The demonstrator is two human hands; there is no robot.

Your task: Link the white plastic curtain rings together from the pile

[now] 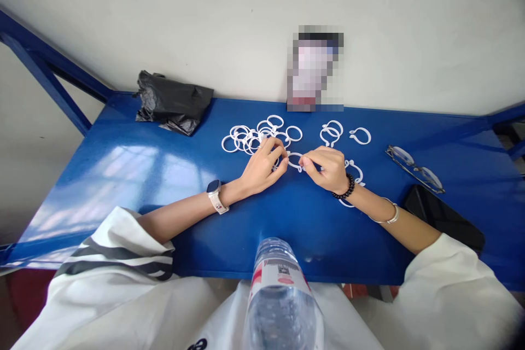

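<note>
My left hand (262, 167) and my right hand (328, 168) meet in the middle of the blue table (123, 175), both pinching one white plastic ring (294, 161) between the fingertips. A heap of several white rings (256, 135) lies just beyond my left hand. A few more white rings (332, 131) and a single ring (360, 135) lie beyond my right hand, and others (356, 170) sit by my right wrist. I wear a watch on the left wrist, a bead bracelet and a bangle on the right.
A crumpled black plastic bag (172, 103) lies at the back left. Eyeglasses (415, 169) and a black phone (445, 217) rest at the right. A clear water bottle (281, 295) stands in my lap at the near edge. A white wall lies behind.
</note>
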